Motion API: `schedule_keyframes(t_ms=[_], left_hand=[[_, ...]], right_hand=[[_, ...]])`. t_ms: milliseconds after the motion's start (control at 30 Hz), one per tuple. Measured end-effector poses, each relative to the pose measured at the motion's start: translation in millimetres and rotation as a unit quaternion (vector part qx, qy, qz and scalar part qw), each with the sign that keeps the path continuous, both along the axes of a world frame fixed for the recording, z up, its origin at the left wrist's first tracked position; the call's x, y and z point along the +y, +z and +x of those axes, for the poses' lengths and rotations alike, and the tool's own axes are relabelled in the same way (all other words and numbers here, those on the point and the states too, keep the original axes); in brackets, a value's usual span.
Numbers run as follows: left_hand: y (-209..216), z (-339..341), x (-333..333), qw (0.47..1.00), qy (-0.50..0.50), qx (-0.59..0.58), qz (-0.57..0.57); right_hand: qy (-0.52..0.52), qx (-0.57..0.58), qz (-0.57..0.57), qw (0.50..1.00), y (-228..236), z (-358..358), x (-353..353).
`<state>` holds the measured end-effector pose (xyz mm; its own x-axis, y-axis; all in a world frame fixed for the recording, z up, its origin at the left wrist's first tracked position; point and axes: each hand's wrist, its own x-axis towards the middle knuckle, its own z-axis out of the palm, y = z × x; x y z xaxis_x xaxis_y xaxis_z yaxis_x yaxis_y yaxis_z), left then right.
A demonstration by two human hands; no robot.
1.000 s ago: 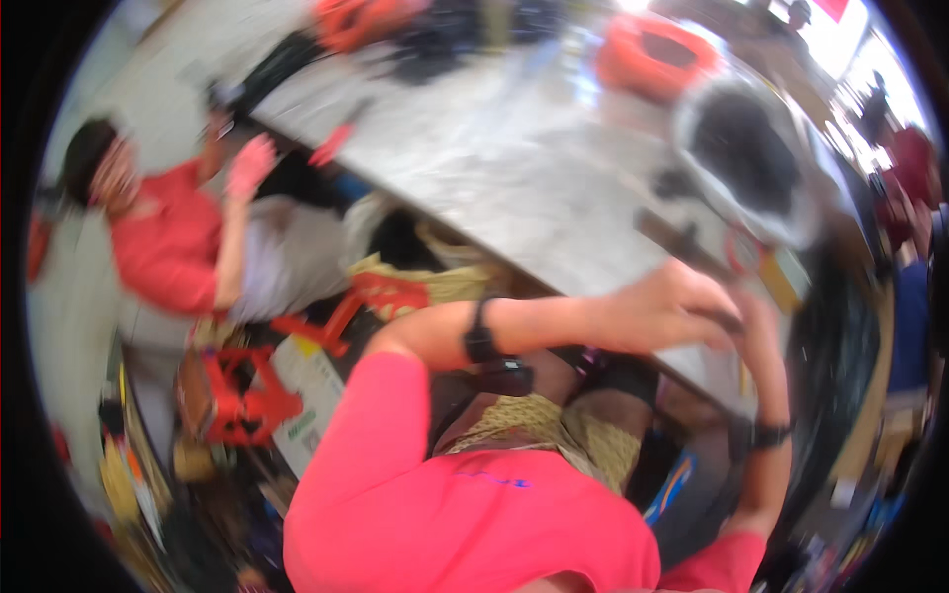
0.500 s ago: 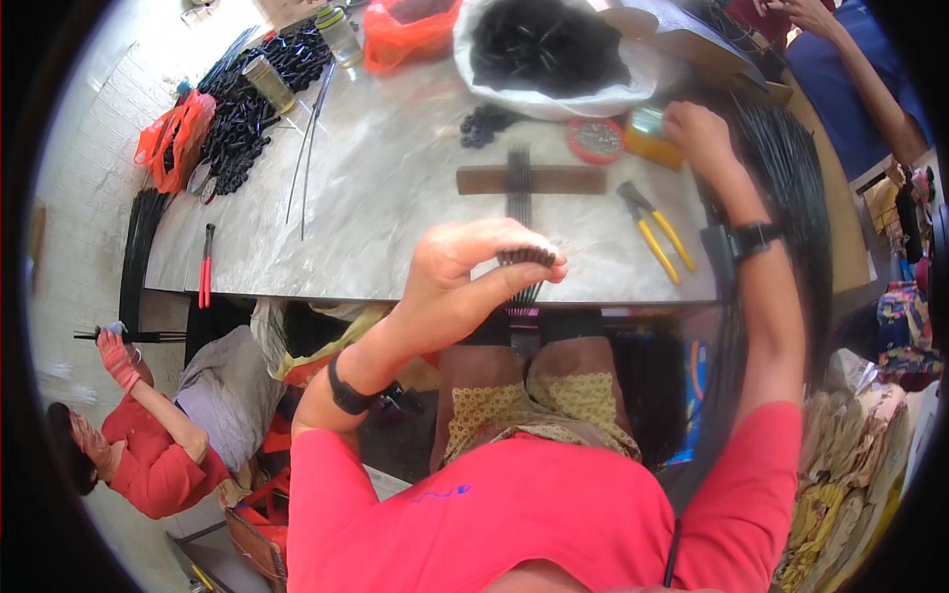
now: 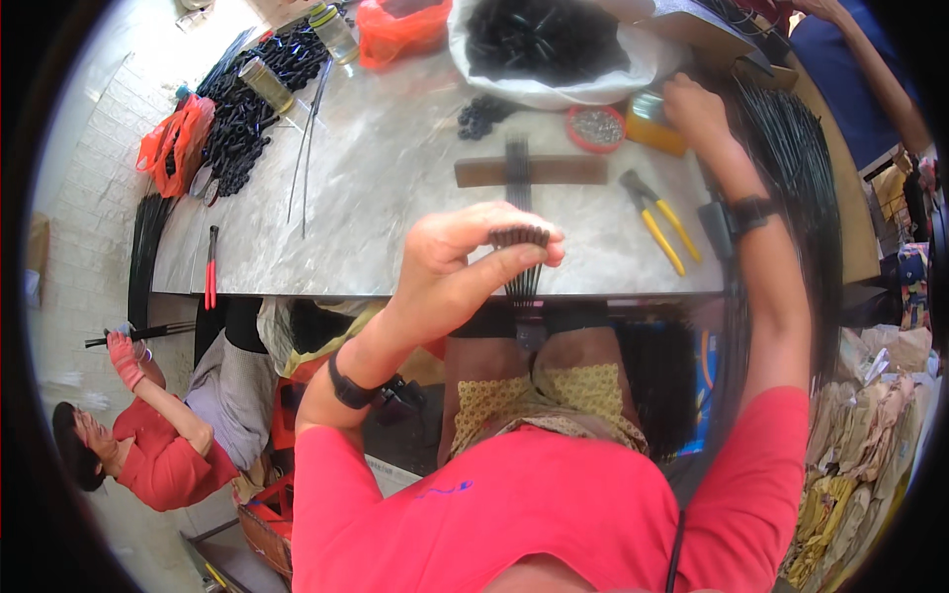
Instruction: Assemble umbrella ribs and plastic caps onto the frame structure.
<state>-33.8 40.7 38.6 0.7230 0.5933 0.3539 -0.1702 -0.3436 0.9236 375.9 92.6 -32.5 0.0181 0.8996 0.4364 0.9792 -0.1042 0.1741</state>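
Your left hand [image 3: 465, 267] is pinched shut on a small bundle of thin black rods [image 3: 521, 237], thumb under and fingers over their near ends, right at the front edge of the grey bench [image 3: 395, 188]. The rods run away from you across a brown wooden bar [image 3: 531, 170] that lies crosswise on the bench, and their near ends hang down past the bench edge.

Your right hand [image 3: 695, 107] is stretched out to the far right, fingers curled on a yellow box [image 3: 654, 127]; you can't tell from here whether it grips it. Just beside the box sits a round red tin [image 3: 595, 127], and the yellow-handled pliers [image 3: 657, 219] lie between your 2 hands. A long sheaf of black rods [image 3: 796, 178] runs along your right arm. Farther back stands a white bag of black pieces [image 3: 549, 44]. Down at the left, a person in red [image 3: 158, 450] sits on the floor.
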Motion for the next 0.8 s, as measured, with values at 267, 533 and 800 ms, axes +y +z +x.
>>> schedule_keyframes(t_ms=[267, 533, 800], left_hand=[[-2, 6, -2, 0.999, 0.016, -0.010, -0.047], [10, 8, -8, 0.997, 0.034, -0.009, -0.074], [8, 2, -5, 0.995, 0.027, -0.028, -0.092]], right_hand=[[0.000, -0.041, -0.013, 0.999, -10, 5, 8], [0.024, -0.007, 0.009, 1.000, 17, 0, -9], [0.051, 0.060, 0.045, 0.996, 27, -11, -23]])
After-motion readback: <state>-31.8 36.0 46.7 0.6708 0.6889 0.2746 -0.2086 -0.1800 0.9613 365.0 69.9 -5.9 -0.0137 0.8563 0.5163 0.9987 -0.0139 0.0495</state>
